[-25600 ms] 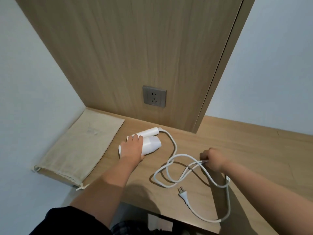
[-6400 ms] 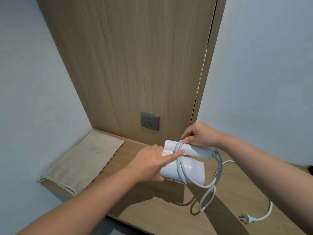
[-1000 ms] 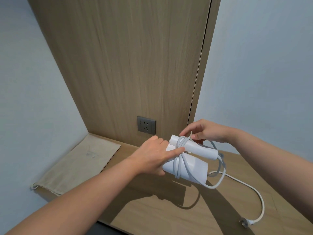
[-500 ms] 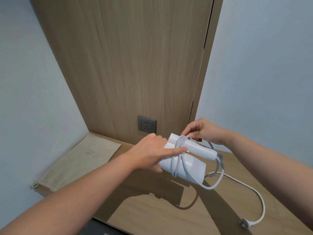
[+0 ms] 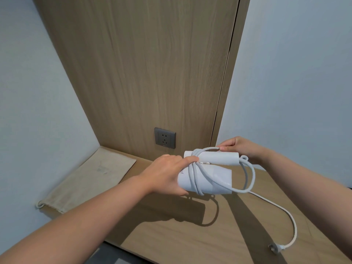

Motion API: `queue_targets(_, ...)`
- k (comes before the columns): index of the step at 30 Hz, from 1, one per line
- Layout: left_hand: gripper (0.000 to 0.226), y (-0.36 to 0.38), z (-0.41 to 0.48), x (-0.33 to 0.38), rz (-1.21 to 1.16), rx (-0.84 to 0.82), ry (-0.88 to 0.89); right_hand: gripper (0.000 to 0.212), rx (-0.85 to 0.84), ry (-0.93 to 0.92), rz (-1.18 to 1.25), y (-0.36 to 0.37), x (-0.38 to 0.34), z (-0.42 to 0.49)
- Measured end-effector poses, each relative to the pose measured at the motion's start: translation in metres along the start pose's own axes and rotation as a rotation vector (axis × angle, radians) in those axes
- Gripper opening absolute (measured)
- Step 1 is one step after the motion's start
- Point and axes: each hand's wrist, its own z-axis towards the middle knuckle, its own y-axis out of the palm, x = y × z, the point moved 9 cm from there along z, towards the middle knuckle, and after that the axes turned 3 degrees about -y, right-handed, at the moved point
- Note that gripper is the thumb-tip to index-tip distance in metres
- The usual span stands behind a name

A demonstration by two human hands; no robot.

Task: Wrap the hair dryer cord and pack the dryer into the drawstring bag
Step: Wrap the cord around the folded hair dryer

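Beige drawstring bag (image 5: 85,180) lies flat on the wooden shelf (image 5: 190,241). Further right, the left hand (image 5: 167,174) grips the white hair dryer (image 5: 207,180) above it, while the right hand (image 5: 238,147) pinches a cord (image 5: 251,178) loop; the plug (image 5: 274,252) rests on the shelf.

My left hand (image 5: 167,174) covers the rear end of the hair dryer (image 5: 207,180), and the cord (image 5: 247,180) turns vanish behind its body. My right hand (image 5: 238,149) is half hidden behind the folded handle (only fingertips show). The print on the drawstring bag (image 5: 85,180) is too faint to read.
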Motion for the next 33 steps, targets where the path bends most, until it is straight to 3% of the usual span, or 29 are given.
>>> queue_targets(4,0.091,0.005,-0.001,-0.004,-0.262,-0.035,-0.165,0.013,0.038,0.067,0.191,0.006,0.027,-0.006)
queue_targets(7,0.085,0.011,-0.002,-0.014,-0.524,-0.048,-0.336,0.049,0.077,0.098,0.363,0.027,0.043,-0.015)
queue_targets(10,0.078,0.020,0.000,-0.015,-0.759,-0.049,-0.430,0.060,0.158,0.093,0.349,0.050,0.048,-0.032)
queue_targets(13,0.075,0.030,0.001,-0.016,-0.845,-0.072,-0.498,0.044,0.283,0.082,0.165,0.054,0.043,-0.049)
queue_targets(16,0.071,0.038,-0.001,-0.022,-0.925,-0.105,-0.589,0.019,0.425,0.004,-0.199,0.043,0.028,-0.064)
queue_targets(19,0.060,0.047,-0.003,-0.024,-1.080,-0.150,-0.689,0.014,0.460,-0.066,-0.388,0.049,0.010,-0.077)
queue_targets(23,0.055,0.050,-0.002,-0.023,-1.056,-0.171,-0.717,0.013,0.466,-0.059,-0.390,0.054,0.000,-0.077)
queue_targets(27,0.071,0.047,-0.007,-0.022,-1.035,-0.234,-0.723,0.016,0.485,-0.019,-0.367,0.041,-0.010,-0.078)
queue_targets(33,0.068,0.045,-0.010,-0.021,-0.976,-0.332,-0.694,0.017,0.422,-0.037,-0.536,0.045,-0.030,-0.082)
